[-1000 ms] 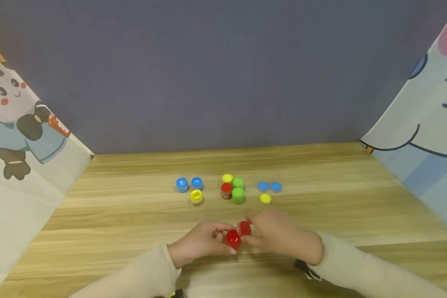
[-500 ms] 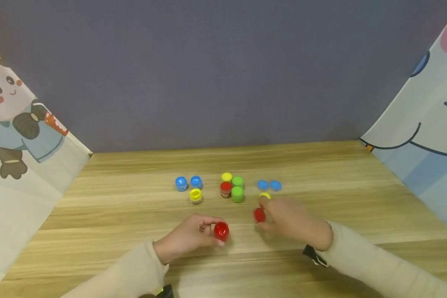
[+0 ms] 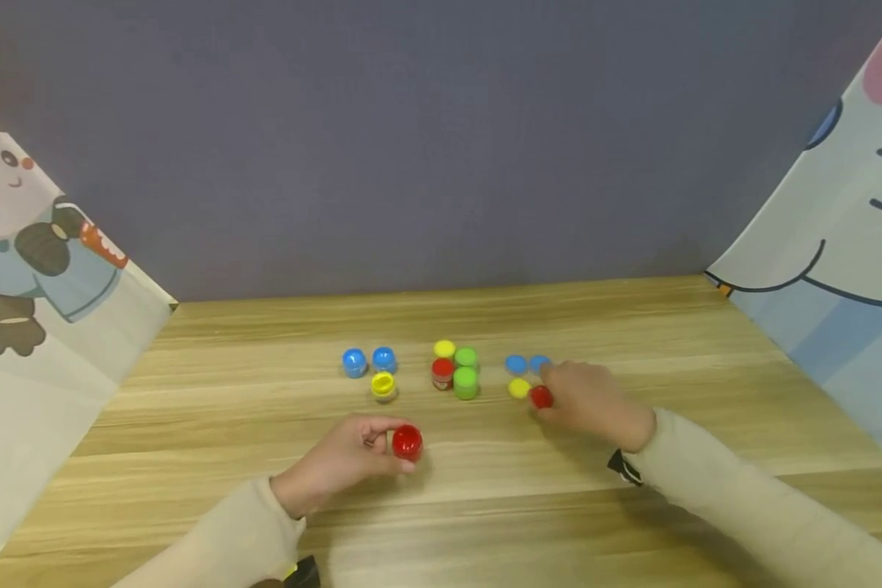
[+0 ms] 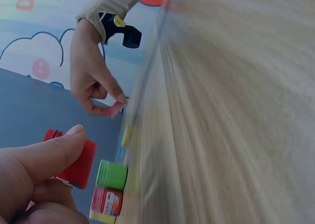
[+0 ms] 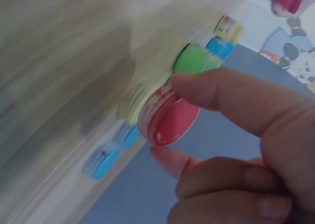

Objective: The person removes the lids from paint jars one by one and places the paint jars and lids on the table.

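My left hand [image 3: 353,451] holds a small red jar [image 3: 407,443] between thumb and fingers, in front of the group of jars. Its lid is off; the threaded neck shows in the left wrist view. My right hand [image 3: 595,398] pinches a red lid [image 5: 178,119] by its edge between thumb and finger. In the head view this lid overlaps the spot just right of a yellow lid [image 3: 518,388]. Two blue lids [image 3: 516,364] lie right behind it, the right one partly covered by my fingers. The right wrist view shows the lid's hollow inside.
Two lidless blue jars [image 3: 354,363] and an uncovered yellow jar [image 3: 384,387] stand at the left on the wooden table [image 3: 265,408]. In the middle, a red jar [image 3: 443,373], a green jar [image 3: 466,382] and other lidded jars stand close together. A grey panel [image 3: 441,147] rises behind.
My right hand has lifted the red lid away from the jar and moved it right and back to the loose lids. My left hand has drawn the red jar to the left.
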Demonstrator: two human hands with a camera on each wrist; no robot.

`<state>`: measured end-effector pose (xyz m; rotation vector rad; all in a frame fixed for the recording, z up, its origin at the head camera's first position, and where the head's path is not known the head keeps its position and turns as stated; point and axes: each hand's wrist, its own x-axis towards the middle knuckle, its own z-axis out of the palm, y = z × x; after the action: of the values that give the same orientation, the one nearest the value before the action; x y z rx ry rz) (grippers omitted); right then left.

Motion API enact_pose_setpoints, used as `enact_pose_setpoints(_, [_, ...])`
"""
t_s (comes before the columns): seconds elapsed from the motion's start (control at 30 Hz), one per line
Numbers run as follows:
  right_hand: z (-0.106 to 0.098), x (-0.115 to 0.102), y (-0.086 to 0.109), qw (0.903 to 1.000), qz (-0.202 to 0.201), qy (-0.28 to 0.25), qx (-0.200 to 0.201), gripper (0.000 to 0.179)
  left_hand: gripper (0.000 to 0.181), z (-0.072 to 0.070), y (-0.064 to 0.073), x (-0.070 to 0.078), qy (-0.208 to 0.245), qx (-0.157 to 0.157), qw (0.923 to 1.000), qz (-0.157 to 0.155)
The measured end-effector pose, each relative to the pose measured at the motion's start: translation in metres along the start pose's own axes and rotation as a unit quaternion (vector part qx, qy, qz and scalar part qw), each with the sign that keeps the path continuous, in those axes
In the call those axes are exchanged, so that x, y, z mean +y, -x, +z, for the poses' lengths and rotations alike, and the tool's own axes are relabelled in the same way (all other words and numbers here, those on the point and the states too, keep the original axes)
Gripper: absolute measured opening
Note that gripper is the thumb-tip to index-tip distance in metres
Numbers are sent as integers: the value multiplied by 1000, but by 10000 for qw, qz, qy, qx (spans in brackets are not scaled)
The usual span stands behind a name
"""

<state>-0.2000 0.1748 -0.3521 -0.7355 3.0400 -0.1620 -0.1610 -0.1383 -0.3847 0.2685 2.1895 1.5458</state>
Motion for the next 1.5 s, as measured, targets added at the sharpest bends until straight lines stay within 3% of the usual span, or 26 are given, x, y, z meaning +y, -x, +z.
enact_pose_setpoints(0.33, [2, 13, -10, 9986, 327, 49, -403, 34, 58, -15, 5, -3, -111, 294, 9995, -104])
enact_pose_setpoints(0.6, [6, 17, -18, 9955, 627, 63, -706, 31, 57, -29, 4, -6, -173, 341, 9988, 295])
enact_pose_setpoints(0.9, [7, 17, -21, 9953, 592, 201, -736, 29, 55, -58, -4, -9, -428, 1058, 9935, 36])
enact_pose_setpoints(1.13, [9, 18, -22, 9953, 654, 67, -707, 31, 54, -75, -11, -15, -152, 1214, 9924, -121])
enact_pose_setpoints(1.5, [6, 13, -24, 9984, 405, -124, -364, 27, 58, -82, -26, -24, -162, 1253, 9907, -513])
